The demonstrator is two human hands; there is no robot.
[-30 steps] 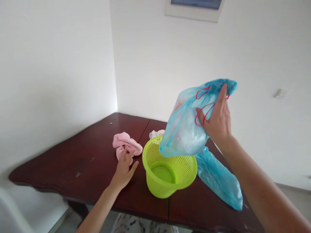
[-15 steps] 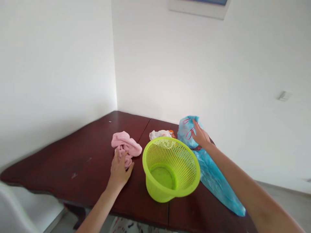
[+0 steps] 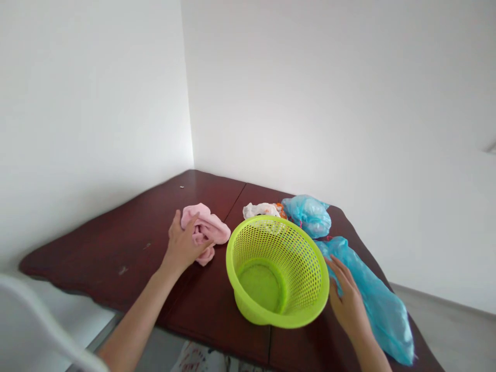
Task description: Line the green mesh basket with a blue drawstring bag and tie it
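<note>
A crumpled pink cloth (image 3: 215, 229) lies on the dark red-brown table (image 3: 132, 243), left of the basket. My left hand (image 3: 186, 245) rests over its near left side with fingers spread. Just right of it stands a lime-green perforated plastic basket (image 3: 248, 305), upright, with nothing inside. My right hand (image 3: 346, 294) is beside the basket's right rim, fingers extended and apart; whether they touch the rim I cannot tell. A long blue plastic bag (image 3: 382, 305) lies behind and to the right of that hand.
Toward the back sits a bunched blue plastic bag (image 3: 310, 214). Beside it is a crumpled white plastic bag (image 3: 261, 210) with orange parts. White walls meet behind the table. At the lower left shows part of a white chair (image 3: 34, 320).
My right hand has come away from the rear blue bag and down to the basket's right side. That bag has slumped over. My left hand has shifted slightly up along the cloth.
</note>
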